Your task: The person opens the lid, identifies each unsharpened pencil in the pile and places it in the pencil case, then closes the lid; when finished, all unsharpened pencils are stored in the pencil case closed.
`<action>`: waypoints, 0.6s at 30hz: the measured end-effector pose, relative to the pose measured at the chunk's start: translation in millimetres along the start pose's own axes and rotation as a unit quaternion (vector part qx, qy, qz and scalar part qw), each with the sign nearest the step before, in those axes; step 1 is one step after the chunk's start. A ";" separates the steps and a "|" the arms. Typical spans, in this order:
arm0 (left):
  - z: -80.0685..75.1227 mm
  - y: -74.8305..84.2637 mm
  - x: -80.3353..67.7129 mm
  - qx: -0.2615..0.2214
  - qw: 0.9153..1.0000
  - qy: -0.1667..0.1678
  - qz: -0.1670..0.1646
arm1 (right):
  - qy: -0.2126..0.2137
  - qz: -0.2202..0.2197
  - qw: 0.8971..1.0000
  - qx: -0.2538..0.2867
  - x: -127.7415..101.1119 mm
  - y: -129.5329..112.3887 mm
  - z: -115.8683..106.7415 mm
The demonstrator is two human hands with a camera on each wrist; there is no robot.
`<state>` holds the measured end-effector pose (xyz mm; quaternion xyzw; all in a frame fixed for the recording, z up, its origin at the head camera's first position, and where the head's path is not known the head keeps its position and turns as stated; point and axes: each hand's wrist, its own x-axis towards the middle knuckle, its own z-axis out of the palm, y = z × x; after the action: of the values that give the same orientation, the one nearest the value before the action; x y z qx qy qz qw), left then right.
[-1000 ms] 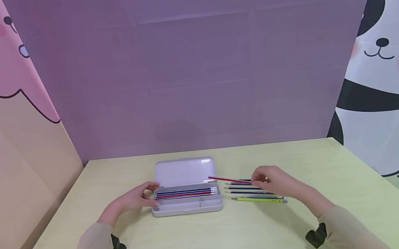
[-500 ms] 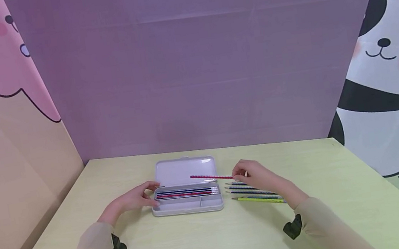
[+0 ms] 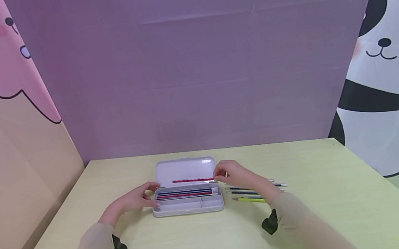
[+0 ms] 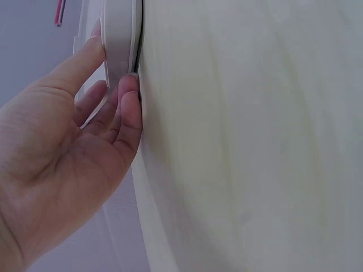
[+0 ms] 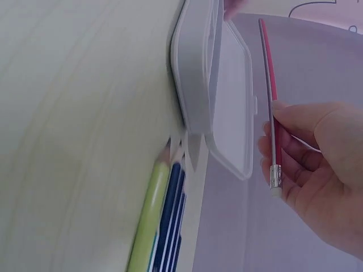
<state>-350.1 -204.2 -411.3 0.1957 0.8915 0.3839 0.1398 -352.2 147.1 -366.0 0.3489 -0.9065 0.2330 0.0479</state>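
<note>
An open white pencil case (image 3: pixel 178 206) lies on the table with its lid tipped back; several dark blue and red pencils (image 3: pixel 184 193) fill its long far compartment. My left hand (image 3: pixel 133 199) holds the case's left end, the thumb on its rim and curled fingers against its side in the left wrist view. Between thumb and fingers, my right hand (image 3: pixel 235 173) pinches a red striped pencil (image 5: pixel 269 68) near its metal band and white eraser. That pencil is held level above the case, in front of the lid (image 3: pixel 184 168) in the head view.
Right of the case lie several dark blue pencils (image 3: pixel 241 192) and a yellow-green pencil (image 5: pixel 148 212), partly hidden by my right forearm in the head view. The case's near side has two compartments. A purple backdrop (image 3: pixel 192 78) stands behind the table (image 3: pixel 187 247).
My right hand has moved left with the red pencil, from above the loose pencils to the case's right end. The pencil now lies more level. My left hand stays at the case.
</note>
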 end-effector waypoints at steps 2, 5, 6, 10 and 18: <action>0.1 0.1 0.1 -0.001 1.000 0.001 -0.001 | -0.009 0.012 1.000 0.004 4.7 -3.3 3.6; 0.6 -0.1 -0.2 -0.001 1.000 0.002 -0.002 | -0.022 0.029 0.999 0.012 11.5 -6.9 9.9; 0.8 -0.3 -0.3 -0.002 1.000 0.003 -0.002 | -0.026 0.037 0.999 0.011 13.7 -8.0 12.2; 1.3 0.2 -0.8 -0.002 1.000 0.003 -0.004 | -0.036 0.046 0.998 0.010 22.0 -11.1 20.0; 0.9 3.3 -2.2 0.001 1.000 0.005 -0.003 | -0.044 0.035 0.998 -0.001 30.8 -13.5 31.2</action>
<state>-347.0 -202.5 -409.3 0.1915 0.8931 0.3837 0.1359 -364.2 105.4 -380.8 0.3265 -0.9197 0.2180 0.0004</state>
